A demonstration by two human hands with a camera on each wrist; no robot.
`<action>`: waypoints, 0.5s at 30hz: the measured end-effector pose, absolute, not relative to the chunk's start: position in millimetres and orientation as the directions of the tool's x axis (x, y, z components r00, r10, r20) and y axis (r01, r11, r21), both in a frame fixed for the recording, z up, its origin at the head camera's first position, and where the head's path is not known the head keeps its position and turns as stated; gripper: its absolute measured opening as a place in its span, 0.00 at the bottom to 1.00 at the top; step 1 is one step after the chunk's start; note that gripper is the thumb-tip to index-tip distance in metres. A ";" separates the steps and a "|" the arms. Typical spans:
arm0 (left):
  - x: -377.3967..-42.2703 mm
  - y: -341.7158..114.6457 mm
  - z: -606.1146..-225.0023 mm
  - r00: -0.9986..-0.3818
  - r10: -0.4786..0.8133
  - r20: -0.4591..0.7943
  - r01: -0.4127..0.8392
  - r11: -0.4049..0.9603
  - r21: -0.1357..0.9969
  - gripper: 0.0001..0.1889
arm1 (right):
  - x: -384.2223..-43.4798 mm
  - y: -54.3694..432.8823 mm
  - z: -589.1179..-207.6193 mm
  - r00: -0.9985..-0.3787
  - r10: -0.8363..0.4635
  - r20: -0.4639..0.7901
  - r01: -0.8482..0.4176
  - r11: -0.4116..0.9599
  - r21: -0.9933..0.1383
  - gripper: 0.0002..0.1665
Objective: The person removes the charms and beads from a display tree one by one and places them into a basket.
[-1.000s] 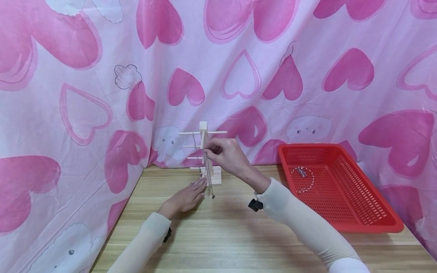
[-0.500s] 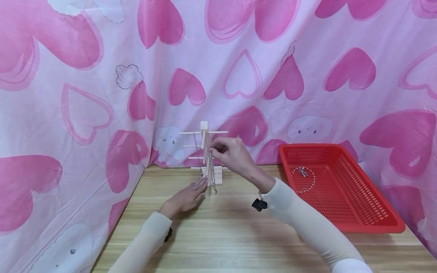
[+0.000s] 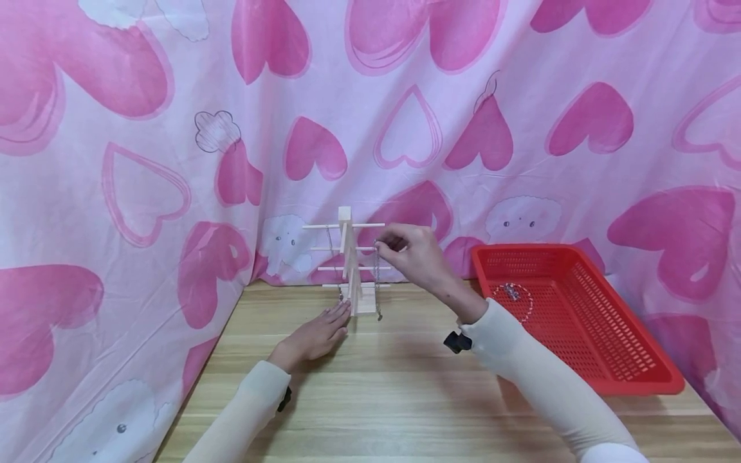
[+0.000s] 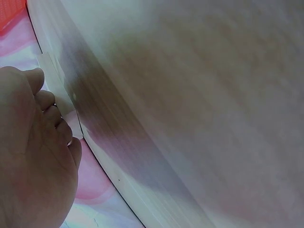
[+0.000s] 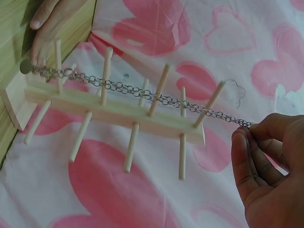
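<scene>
A pale wooden peg stand [image 3: 350,273] stands upright at the back of the table, with rows of thin pegs on its post. My right hand [image 3: 413,254] pinches the top of a silver chain necklace [image 5: 142,92] between thumb and fingertips. The doubled chain hangs down at the stand's right side, near the ends of its pegs, with a small round pendant [image 5: 26,65] at the bottom. My left hand [image 3: 315,334] lies low with its fingers straight, fingertips at the stand's base. Another thin chain [image 3: 331,241] hangs from the pegs on the left.
A red plastic basket [image 3: 625,321] stands on the right of the table, with a beaded bracelet or necklace [image 3: 531,307] in it. Behind and to the left hangs a pink curtain [image 3: 405,51] with hearts. The wooden table [image 3: 370,399] stretches in front.
My right hand has moved right and slightly up, carrying the chain necklace from in front of the post to the stand's right side. My left hand has stayed at the base.
</scene>
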State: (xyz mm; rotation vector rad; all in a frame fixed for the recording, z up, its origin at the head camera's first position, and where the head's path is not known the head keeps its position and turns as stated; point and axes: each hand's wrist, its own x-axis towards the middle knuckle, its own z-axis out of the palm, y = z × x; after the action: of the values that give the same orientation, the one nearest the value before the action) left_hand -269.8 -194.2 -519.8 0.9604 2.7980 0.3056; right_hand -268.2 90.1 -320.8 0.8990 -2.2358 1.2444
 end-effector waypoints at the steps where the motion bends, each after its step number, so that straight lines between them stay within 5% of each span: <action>1: -269.7 -194.2 -520.0 -0.779 0.621 -0.091 0.587 0.772 0.245 0.32 | -268.8 93.0 -320.4 -0.697 -0.325 0.639 -0.714 0.386 -0.584 0.03; 15: -270.5 -193.3 -517.8 -0.780 0.617 -0.104 0.582 0.777 0.241 0.32 | -272.7 140.5 -306.6 -0.722 -0.237 0.650 -0.675 0.449 -0.586 0.03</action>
State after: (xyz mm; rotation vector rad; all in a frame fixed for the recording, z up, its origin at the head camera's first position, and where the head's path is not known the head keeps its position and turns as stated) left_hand -270.5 -193.3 -517.8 0.9503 2.7924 0.2919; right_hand -272.7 140.5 -306.6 0.7635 -2.2224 1.2118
